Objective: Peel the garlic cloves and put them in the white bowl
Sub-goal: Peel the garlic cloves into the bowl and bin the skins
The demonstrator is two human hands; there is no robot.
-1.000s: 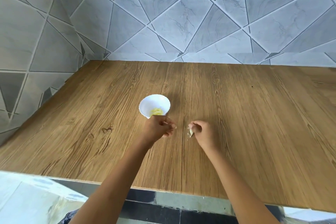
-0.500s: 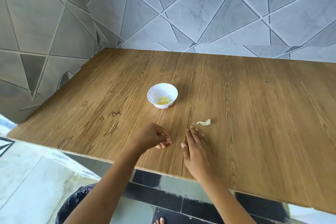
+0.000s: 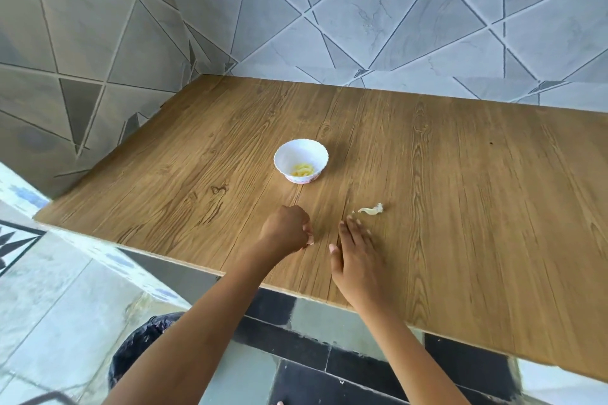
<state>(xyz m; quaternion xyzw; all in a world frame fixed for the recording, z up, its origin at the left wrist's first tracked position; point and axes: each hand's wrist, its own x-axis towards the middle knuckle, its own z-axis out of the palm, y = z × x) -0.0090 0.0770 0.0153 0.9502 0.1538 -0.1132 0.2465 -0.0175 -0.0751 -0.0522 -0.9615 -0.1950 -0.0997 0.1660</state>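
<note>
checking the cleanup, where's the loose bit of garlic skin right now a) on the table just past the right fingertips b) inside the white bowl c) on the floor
a: the garlic skin lies on the table just beyond the right hand, outside the white bowl.

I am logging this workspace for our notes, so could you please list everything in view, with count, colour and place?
white bowl: one, white, mid-table, beyond both hands.
peeled garlic cloves: a few, count unclear, pale yellow, inside the bowl.
garlic skin: one scrap, off-white, on the table just beyond the right fingertips.
table: one, brown wood grain, set into the wall corner.
tiled wall: grey, behind and left of the table.
floor: pale and dark tiles, below the near edge.
left hand: one, fingers curled, contents unclear.
right hand: one, fingers straight, over the table.
</note>
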